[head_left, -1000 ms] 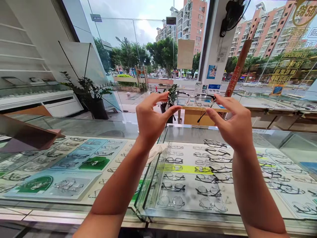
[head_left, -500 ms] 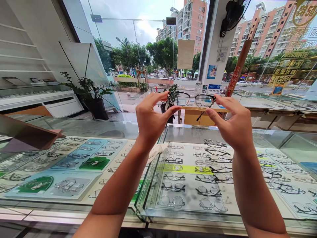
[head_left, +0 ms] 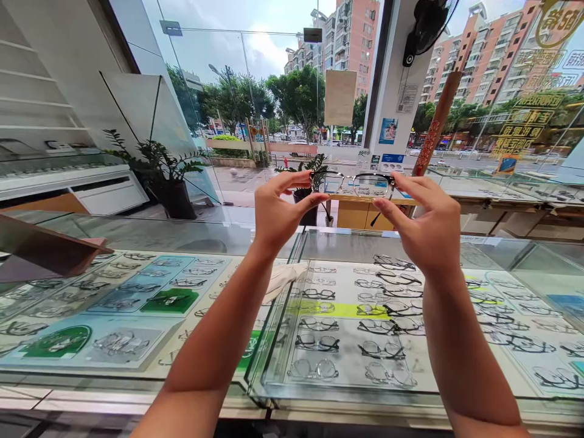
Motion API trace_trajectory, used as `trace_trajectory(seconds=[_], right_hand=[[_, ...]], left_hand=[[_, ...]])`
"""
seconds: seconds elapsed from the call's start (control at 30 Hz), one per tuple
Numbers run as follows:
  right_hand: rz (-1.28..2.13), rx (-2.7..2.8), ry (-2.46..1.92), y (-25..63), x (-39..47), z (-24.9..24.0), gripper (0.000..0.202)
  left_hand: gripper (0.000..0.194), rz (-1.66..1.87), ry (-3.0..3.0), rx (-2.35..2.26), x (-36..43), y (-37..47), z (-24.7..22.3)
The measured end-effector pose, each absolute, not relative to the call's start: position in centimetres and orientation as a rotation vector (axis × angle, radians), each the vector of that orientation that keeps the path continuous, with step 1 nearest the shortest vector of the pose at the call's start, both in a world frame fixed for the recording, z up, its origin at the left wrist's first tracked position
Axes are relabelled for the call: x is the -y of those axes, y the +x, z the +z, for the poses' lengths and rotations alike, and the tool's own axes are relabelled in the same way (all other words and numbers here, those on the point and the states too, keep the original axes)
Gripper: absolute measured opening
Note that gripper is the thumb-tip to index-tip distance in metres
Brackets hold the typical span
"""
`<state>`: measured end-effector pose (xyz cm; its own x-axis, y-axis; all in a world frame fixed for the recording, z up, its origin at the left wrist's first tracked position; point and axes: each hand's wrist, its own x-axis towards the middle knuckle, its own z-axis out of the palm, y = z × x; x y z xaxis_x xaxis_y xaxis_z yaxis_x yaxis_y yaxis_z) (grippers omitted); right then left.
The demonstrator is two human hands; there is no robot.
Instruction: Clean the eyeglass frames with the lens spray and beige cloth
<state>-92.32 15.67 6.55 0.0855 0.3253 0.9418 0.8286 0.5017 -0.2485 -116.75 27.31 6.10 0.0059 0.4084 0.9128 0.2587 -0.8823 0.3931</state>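
A pair of glasses (head_left: pixel 349 177) with a dark upper rim and clear lenses is held up level above the glass display counter (head_left: pixel 314 240). My left hand (head_left: pixel 283 204) pinches its left end between thumb and fingers. At the other end, my right hand (head_left: pixel 424 216) grips the frame near the hinge, fingers on top and thumb lower. Both temples point away from me, and their dark tips show below the lenses. Under my forearms, rows of eyeglasses (head_left: pixel 318 342) lie inside the counter. A pale cloth or glove (head_left: pixel 285 280) rests on the glass beside my left forearm.
A brown panel (head_left: pixel 50 243) leans over the counter at the left. Potted plants (head_left: pixel 176 188) stand beyond it. Farther back are a wooden-fronted counter (head_left: pixel 360 213), glass doors and a wall fan (head_left: pixel 426 30). A green display pad (head_left: pixel 171 300) lies among the frames at left.
The glasses have turned slightly and sit a little farther left in view, both hands still on them. The whole scene has shifted a little left as the camera moved.
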Motion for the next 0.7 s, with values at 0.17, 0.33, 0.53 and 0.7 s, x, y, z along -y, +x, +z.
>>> trace_trajectory(seconds=[0.17,0.33,0.53,0.7], right_hand=[[-0.513,1.493,-1.059,-92.4,-15.7,6.6,0.047],[-0.496,1.507,-1.048,-92.3,-15.6,6.6,0.047],[-0.333,1.499,-1.107,-91.8,-16.3,6.1,0.048],[-0.178,1.523,-1.100,-90.9,-17.1,5.8,0.051]], left_hand=[[0.056,1.997,2.129,-0.667,-27.8,-116.7,6.0],[0.057,2.043,2.163,-0.665,-28.1,-116.7,5.8],[0.052,2.190,2.255,-0.727,-27.1,-116.5,5.7],[0.052,2.231,2.337,-0.818,-25.5,-116.6,6.0]])
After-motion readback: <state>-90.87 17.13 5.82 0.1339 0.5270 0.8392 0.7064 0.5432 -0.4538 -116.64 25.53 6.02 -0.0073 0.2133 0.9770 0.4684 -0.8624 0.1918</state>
